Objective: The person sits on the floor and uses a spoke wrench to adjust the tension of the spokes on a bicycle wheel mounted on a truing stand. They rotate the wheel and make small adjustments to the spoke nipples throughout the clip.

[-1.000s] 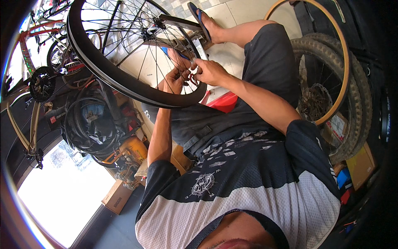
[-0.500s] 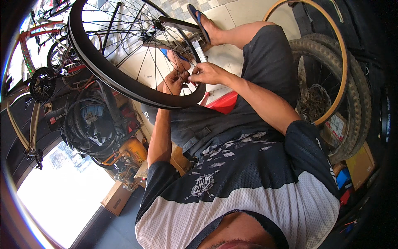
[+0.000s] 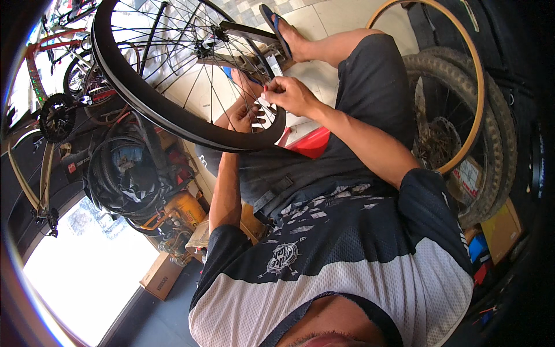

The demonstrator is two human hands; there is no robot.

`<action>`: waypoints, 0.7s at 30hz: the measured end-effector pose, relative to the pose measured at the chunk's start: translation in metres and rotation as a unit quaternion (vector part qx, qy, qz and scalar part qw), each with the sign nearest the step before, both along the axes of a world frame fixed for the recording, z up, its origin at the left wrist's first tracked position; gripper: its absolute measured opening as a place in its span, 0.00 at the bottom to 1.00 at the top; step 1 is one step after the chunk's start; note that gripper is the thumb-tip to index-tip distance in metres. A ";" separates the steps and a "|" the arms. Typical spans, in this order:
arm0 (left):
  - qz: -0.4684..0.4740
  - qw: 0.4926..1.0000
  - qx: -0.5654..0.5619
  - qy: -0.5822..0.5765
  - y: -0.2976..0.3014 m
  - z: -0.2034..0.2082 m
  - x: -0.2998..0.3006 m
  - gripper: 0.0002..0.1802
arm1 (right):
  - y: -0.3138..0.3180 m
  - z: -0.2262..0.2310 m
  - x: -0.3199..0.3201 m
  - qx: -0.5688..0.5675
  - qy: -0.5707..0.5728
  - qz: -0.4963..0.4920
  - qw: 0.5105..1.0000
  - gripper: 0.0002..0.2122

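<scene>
Red shows in the closed fingertip pinch of your right hand [image 3: 292,97]: a small piece [image 3: 265,91], probably light and stiff, best taken by its sides. Your left hand [image 3: 245,117], fingers apart, hovers or rests inside the black wheel rim [image 3: 147,99]; contact is unclear. That rim should feel rigid and smooth, so grasp its deep wall. Beyond sits a red container [image 3: 314,144].

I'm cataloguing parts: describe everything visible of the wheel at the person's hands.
The bicycle wheel has a deep, black rim with a pale band, thin dark spokes and a dark hub. Tilted at upper left, its top cut off, it appears mounted on a stand. The left hand shows among the spokes, the right hand near the rim; contact unclear.
</scene>
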State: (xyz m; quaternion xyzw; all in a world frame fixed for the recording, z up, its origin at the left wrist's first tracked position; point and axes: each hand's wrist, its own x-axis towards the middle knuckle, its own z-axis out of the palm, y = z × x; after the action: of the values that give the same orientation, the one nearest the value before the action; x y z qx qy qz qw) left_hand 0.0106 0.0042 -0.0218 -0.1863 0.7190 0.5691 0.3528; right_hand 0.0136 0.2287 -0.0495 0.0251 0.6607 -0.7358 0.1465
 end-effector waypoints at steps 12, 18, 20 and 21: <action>-0.134 0.988 0.033 0.063 0.011 0.004 0.004 0.15 | 0.007 -0.001 -0.005 -0.022 -0.027 -0.051 0.998 0.17; -0.227 0.970 0.057 0.070 0.007 0.017 0.001 0.10 | 0.008 0.006 -0.004 0.029 -0.015 -0.045 0.998 0.18; -0.211 0.971 0.076 0.087 0.006 0.017 0.001 0.09 | 0.008 0.008 -0.002 0.026 -0.026 -0.034 0.999 0.18; -0.206 0.970 0.084 0.097 0.005 0.016 0.001 0.09 | 0.008 0.010 -0.002 0.024 -0.031 -0.028 0.999 0.18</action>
State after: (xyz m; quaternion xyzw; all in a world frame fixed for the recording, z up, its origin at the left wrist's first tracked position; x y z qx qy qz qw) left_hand 0.0121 0.0089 -0.0061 0.0524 0.7222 0.5578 0.4056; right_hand 0.0120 0.2364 -0.0397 0.0701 0.6723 -0.7224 0.1458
